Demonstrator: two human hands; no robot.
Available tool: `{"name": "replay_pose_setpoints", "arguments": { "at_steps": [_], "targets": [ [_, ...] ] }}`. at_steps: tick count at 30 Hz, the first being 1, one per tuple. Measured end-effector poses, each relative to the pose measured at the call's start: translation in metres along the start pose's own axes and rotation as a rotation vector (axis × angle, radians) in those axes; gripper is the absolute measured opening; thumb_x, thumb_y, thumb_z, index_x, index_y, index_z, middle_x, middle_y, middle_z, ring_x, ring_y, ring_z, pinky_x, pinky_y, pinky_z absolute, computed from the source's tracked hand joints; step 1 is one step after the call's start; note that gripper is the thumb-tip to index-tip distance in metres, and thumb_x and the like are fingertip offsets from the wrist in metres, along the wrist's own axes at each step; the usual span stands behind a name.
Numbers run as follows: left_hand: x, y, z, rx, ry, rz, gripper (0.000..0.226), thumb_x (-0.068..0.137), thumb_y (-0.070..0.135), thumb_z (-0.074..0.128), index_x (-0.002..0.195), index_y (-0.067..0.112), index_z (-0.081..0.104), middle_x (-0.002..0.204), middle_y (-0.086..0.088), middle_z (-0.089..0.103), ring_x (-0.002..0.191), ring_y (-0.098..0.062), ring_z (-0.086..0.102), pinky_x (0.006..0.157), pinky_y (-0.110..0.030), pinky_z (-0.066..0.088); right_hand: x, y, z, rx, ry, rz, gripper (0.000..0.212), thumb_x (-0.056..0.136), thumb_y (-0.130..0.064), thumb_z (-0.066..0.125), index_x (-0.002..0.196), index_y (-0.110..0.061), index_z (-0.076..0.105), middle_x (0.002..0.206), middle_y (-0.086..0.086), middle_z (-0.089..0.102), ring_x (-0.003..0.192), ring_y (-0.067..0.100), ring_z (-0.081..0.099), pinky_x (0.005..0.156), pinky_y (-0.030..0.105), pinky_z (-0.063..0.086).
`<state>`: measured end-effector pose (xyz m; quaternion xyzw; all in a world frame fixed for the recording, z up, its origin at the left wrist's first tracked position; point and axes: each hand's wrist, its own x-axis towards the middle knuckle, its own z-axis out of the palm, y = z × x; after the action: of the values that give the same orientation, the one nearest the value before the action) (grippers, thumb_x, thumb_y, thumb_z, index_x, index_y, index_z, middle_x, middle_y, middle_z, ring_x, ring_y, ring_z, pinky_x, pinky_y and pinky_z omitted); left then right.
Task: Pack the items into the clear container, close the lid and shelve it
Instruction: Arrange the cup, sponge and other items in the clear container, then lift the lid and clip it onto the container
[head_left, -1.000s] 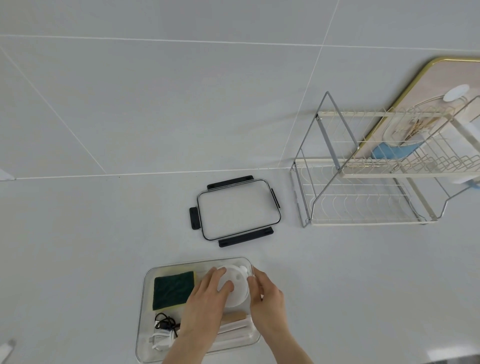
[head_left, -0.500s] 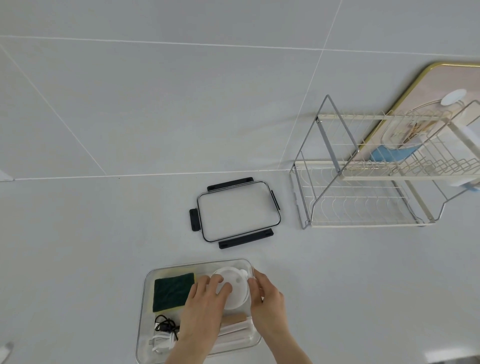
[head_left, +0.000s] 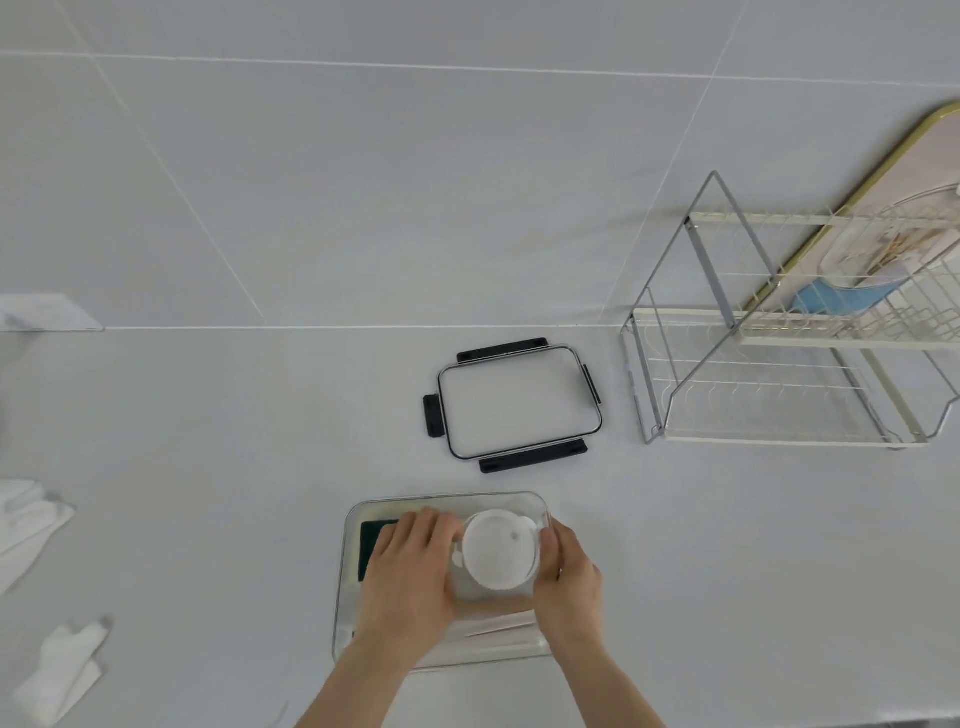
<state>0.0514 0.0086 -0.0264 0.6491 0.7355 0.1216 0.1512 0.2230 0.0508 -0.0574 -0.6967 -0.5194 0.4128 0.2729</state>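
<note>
The clear container sits open on the white counter near me. Inside its far right corner stands a round white lidded cup. My left hand presses against the cup's left side, and my right hand holds its right side. A dark green sponge lies in the far left corner, mostly covered by my left hand. A pale flat item lies along the near wall. The clear lid with black clips rests flat on the counter beyond the container.
A two-tier wire dish rack stands at the right, against the wall, with a gold-rimmed tray leaning behind it. White cloths and a folded white item lie at the left edge.
The view has shifted so the container sits more central. Both hands stay around the white cup; my left hand now covers more of the sponge and hides the black cable.
</note>
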Motion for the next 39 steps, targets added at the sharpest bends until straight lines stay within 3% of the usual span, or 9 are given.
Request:
{"name": "replay_pose_setpoints", "arguments": {
  "at_steps": [4,8,11,18,24,26,29,35,39],
  "targets": [
    [-0.006,-0.028,-0.020,0.051,-0.133,-0.019,0.040,0.067,0.002,0.058,0.097,0.028,0.053,0.091,0.012,0.061,0.081,-0.015,0.055,0.065,-0.023,0.038,0.002,0.001,0.000,-0.017,0.010,-0.004,0.032,0.104,-0.028,0.041,0.125,-0.020,0.063,0.101,-0.001,0.071,0.094,0.021,0.059,0.079,0.031,0.042],
    [-0.016,-0.039,-0.018,0.193,-0.384,0.070,0.041,0.079,0.005,0.057,0.114,0.026,0.051,0.103,0.004,0.062,0.092,-0.018,0.057,0.067,-0.026,0.036,0.000,0.002,0.003,-0.023,0.031,0.002,0.032,0.104,-0.027,0.042,0.125,-0.018,0.064,0.099,-0.001,0.070,0.093,0.022,0.059,0.078,0.031,0.042],
    [-0.022,-0.041,-0.009,0.231,-0.440,0.042,0.045,0.080,0.005,0.062,0.121,0.023,0.052,0.108,0.000,0.063,0.097,-0.020,0.057,0.074,-0.028,0.043,-0.002,0.004,0.004,-0.017,0.057,0.017,0.032,0.103,-0.028,0.041,0.125,-0.019,0.064,0.101,0.001,0.072,0.092,0.023,0.059,0.077,0.031,0.041],
    [-0.023,-0.032,-0.003,0.276,-0.423,0.054,0.039,0.082,0.009,0.062,0.119,0.021,0.054,0.109,0.000,0.065,0.098,-0.021,0.056,0.083,-0.031,0.045,-0.005,0.003,0.004,-0.035,0.076,0.021,0.030,0.103,-0.028,0.043,0.120,-0.020,0.066,0.092,-0.005,0.069,0.089,0.022,0.060,0.076,0.032,0.043],
    [-0.014,-0.021,-0.007,0.140,-0.197,0.097,0.028,0.076,0.017,0.055,0.102,0.027,0.061,0.092,0.009,0.063,0.086,-0.017,0.055,0.077,-0.027,0.043,-0.004,0.002,-0.004,-0.072,0.100,0.009,0.027,0.099,-0.028,0.053,0.121,-0.020,0.066,0.100,-0.003,0.073,0.092,0.017,0.065,0.080,0.032,0.047],
    [-0.009,-0.023,-0.009,0.140,-0.159,0.099,0.030,0.069,0.015,0.058,0.096,0.027,0.064,0.092,0.009,0.061,0.089,-0.019,0.056,0.080,-0.030,0.046,-0.002,0.000,-0.007,-0.089,0.096,0.001,0.027,0.097,-0.027,0.056,0.122,-0.021,0.065,0.098,-0.006,0.072,0.089,0.014,0.066,0.077,0.029,0.046],
    [-0.006,-0.030,-0.008,0.164,-0.183,0.117,0.039,0.066,0.015,0.058,0.103,0.027,0.064,0.108,0.008,0.059,0.103,-0.021,0.054,0.091,-0.032,0.043,0.000,-0.001,-0.010,-0.101,0.083,-0.003,0.026,0.097,-0.026,0.057,0.121,-0.022,0.066,0.096,-0.009,0.071,0.087,0.011,0.067,0.076,0.028,0.047],
    [-0.007,-0.037,-0.014,0.154,-0.181,0.089,0.057,0.036,0.009,0.080,0.088,0.028,0.068,0.094,0.008,0.065,0.085,-0.019,0.064,0.078,-0.032,0.056,-0.001,0.002,-0.007,-0.110,0.072,-0.009,0.017,0.098,-0.027,0.055,0.107,-0.029,0.068,0.090,-0.018,0.071,0.082,0.000,0.065,0.066,0.021,0.044],
    [-0.007,-0.037,-0.012,0.145,-0.166,0.078,0.058,0.037,0.003,0.078,0.088,0.028,0.069,0.096,0.007,0.067,0.088,-0.020,0.065,0.080,-0.032,0.056,-0.001,0.003,-0.008,-0.087,0.071,0.010,0.015,0.096,-0.030,0.057,0.105,-0.031,0.069,0.090,-0.021,0.071,0.081,-0.005,0.065,0.069,0.021,0.045]
  ]
}}
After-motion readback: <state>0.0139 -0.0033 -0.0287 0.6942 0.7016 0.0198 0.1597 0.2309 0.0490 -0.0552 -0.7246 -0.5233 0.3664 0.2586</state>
